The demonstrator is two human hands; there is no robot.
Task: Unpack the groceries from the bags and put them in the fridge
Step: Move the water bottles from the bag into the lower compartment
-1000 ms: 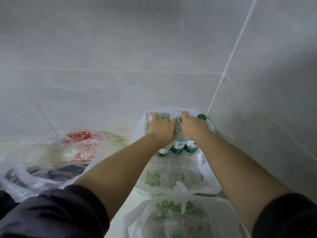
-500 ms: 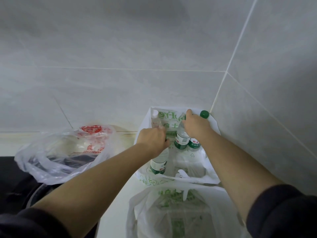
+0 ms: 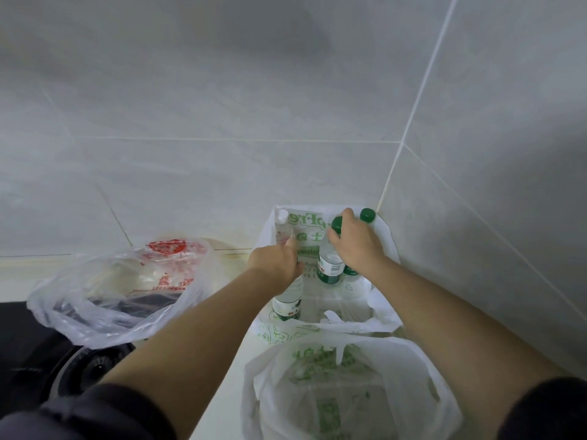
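Both hands reach into the same bag. The left hand [image 3: 275, 261] grips a clear white-capped bottle [image 3: 287, 300] around its middle. The right hand [image 3: 355, 244] curls over the neck of a green-capped bottle [image 3: 330, 265]. Nearest the person, below the forearms, sits a white bag with green print [image 3: 413, 392]. Left of the left hand lies a clear bag with red print [image 3: 95, 309]. The bottles stand in the far white bag [image 3: 386, 236]. A second green-capped bottle [image 3: 367, 215] shows just beyond the right hand, against the tiled wall [image 3: 222, 106].
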